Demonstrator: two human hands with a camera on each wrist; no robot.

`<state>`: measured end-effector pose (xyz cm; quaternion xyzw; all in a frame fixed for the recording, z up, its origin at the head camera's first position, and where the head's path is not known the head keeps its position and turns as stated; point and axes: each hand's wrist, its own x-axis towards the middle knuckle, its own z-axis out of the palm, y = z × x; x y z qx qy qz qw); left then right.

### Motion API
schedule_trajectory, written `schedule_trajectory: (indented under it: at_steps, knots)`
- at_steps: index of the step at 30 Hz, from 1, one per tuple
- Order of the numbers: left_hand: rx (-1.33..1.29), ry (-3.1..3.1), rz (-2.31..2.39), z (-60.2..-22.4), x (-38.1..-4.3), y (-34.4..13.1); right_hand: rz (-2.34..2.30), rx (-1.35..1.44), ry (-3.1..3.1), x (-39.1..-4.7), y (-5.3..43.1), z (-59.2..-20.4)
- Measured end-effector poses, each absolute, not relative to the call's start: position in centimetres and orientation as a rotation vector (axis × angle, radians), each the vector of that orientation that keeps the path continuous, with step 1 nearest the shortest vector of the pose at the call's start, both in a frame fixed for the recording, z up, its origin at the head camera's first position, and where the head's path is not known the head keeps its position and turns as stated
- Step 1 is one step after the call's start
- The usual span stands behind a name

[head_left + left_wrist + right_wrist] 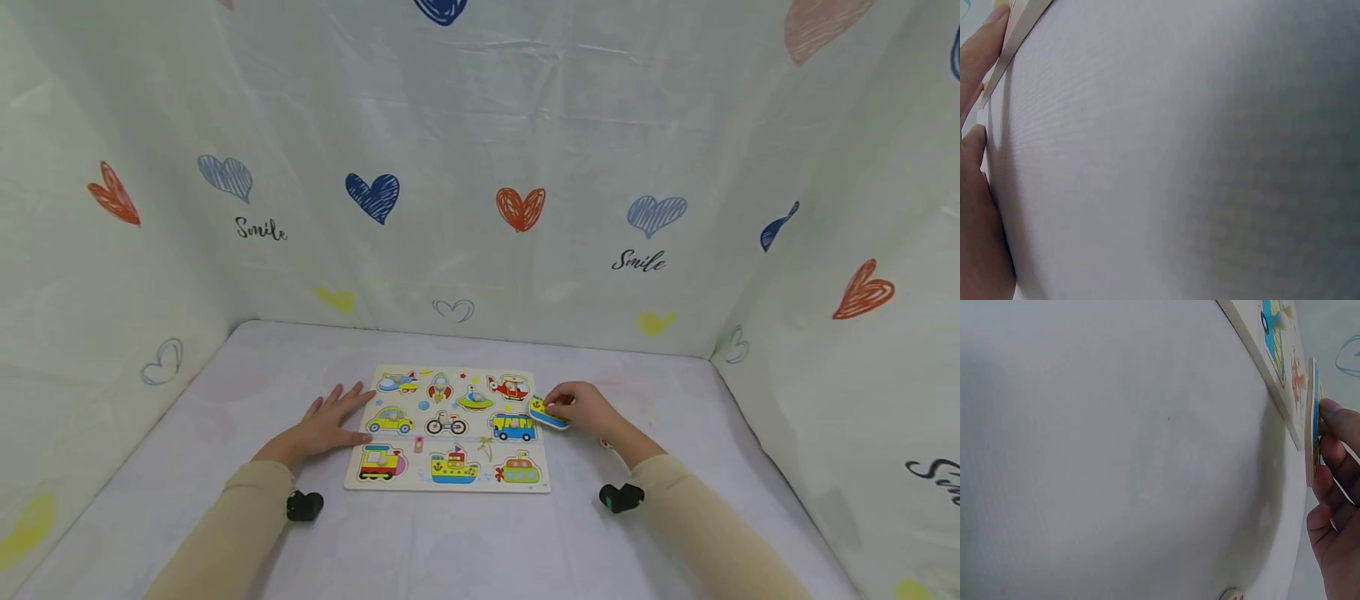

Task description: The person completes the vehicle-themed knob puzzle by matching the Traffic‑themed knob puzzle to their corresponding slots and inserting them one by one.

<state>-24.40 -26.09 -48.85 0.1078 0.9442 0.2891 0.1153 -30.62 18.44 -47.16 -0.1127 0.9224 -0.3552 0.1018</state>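
Observation:
A wooden puzzle board (480,479) with vehicle pictures lies flat on the table. At its left edge, my left hand (318,429) rests with fingers spread and fingertips on the board's rim. My right hand (585,408) pinches a yellow and blue ship puzzle piece (548,414) at the board's right edge, beside the bus piece (513,427). In the right wrist view, the ship piece (1312,425) is edge-on, tilted up, with thumb and fingers on its picture side. A ship picture (454,467) also shows in the board's bottom row.
Partly hidden under the right forearm lies a small piece with red on it (605,443); its edge (1233,595) shows low in the right wrist view. Pale cloth covers the table (420,542), and a heart-printed curtain (450,267) encloses the back and sides.

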Motion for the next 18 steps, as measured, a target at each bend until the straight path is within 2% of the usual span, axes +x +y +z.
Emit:
schedule_trajectory:
  at_steps: [18]
  knots:
    - [0.301,2.778,0.826,-48.8,-24.4,-26.0,-1.07,-0.637,2.633,-28.8,14.1,-46.7]
